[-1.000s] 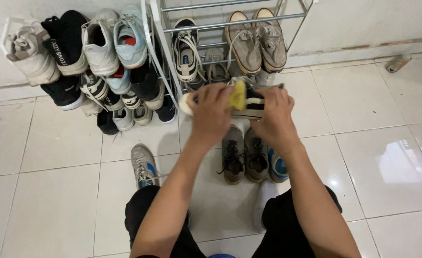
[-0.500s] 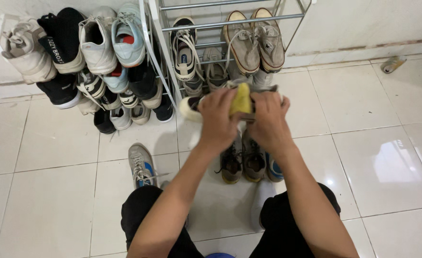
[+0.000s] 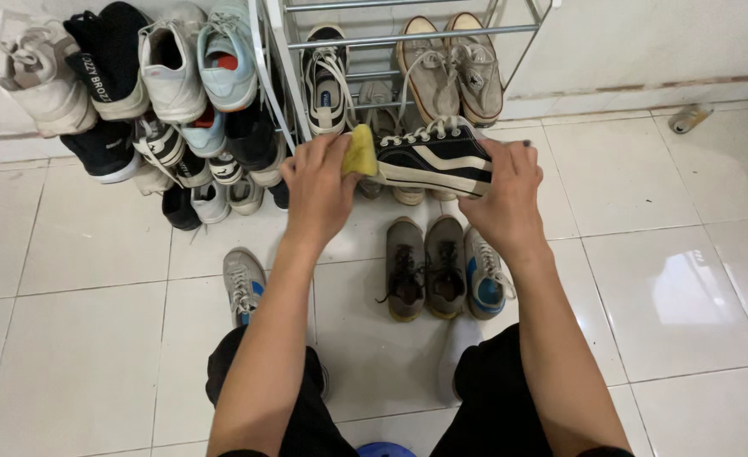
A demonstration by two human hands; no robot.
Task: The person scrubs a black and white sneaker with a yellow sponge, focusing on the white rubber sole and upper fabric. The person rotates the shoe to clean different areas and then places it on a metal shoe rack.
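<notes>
Up in front of the metal shoe rack (image 3: 408, 38), a black sneaker (image 3: 433, 158) with a white side stripe, held level in the air, sole edge toward the camera. Right hand (image 3: 509, 199) clamped round the heel end, fingers curled over the far side and out of sight. Left hand (image 3: 319, 190) closed on a yellow cloth (image 3: 360, 152), pressing it against the toe end; toe cap itself hidden behind cloth and knuckles. Laces showing white along the top edge.

Below, on the white tiled floor (image 3: 95, 338), a grey pair (image 3: 425, 267) side by side, and just beside them a grey-and-blue sneaker (image 3: 486, 275). Another grey-and-blue sneaker (image 3: 244, 283) off to the left, its heel covered by the left knee. Something white (image 3: 457, 343) between the knees, too hidden to name.

On the rack, a beige canvas pair (image 3: 450, 68), toes down, top edge cropped. At left, a heap of sneakers (image 3: 145, 101) stacked against the wall, lower ones buried and hard to separate. Small object (image 3: 687, 118) by the baseboard, far right, too small to make out. Blue shape at the bottom edge, cut off.
</notes>
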